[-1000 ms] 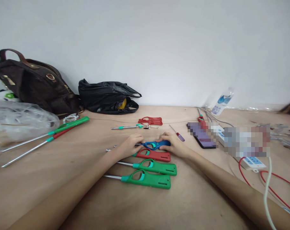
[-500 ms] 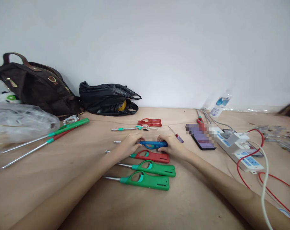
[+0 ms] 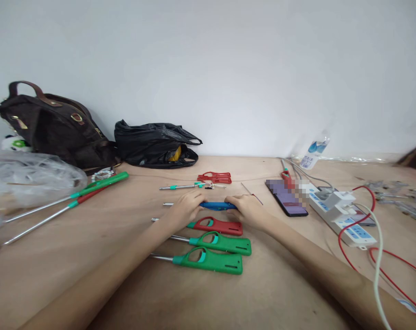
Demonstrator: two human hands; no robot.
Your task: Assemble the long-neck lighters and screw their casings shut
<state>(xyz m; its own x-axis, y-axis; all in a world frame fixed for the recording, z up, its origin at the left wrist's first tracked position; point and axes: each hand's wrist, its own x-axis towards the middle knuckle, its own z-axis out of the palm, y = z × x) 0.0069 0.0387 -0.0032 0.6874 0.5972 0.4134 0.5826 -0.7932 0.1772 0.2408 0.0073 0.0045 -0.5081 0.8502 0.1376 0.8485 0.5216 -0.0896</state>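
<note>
Blue lighter (image 3: 217, 206) has seemingly turned edge-on.

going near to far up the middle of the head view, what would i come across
front green lighter → second green lighter → red lighter → blue lighter, held between left hand and right hand → metal tube → red casing → wall

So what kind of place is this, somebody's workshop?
Perhaps an informal repair or assembly bench, though the setting is uncertain: long-necked lighters, including the blue lighter in both hands, lie near opened red casing halves and a screwdriver.
</note>
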